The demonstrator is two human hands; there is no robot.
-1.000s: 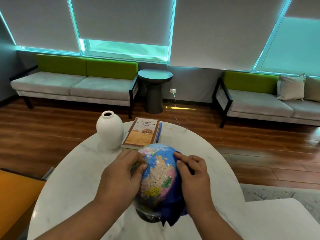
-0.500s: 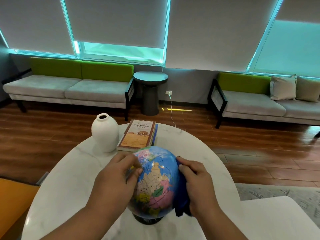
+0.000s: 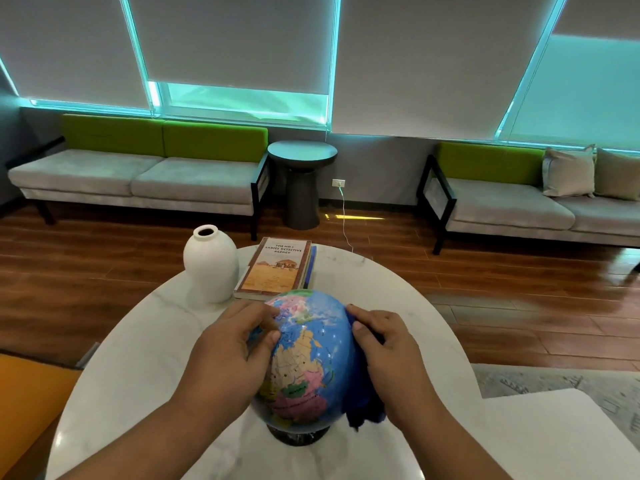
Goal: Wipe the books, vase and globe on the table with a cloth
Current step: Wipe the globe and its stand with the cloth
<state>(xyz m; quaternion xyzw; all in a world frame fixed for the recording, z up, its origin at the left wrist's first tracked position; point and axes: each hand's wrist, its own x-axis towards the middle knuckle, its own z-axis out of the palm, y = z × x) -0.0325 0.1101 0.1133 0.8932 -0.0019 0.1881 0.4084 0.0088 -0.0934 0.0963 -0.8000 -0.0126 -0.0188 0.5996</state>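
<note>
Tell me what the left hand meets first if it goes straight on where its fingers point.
The globe: the left hand has its fingers curled on the globe's left side, pointing forward-right into it, no gap visible. The right hand holds the cloth on the other side.

The cover of the top book (image 3: 277, 268), stacked at the far side of the table (image 3: 138, 358), read "THE NO.1 LADIES DETECTIVE AGENCY" in dark capitals over three lines. The globe (image 3: 311, 358), nearer, carried small printed names on its coloured countries, all too small and blurred to read.
</note>
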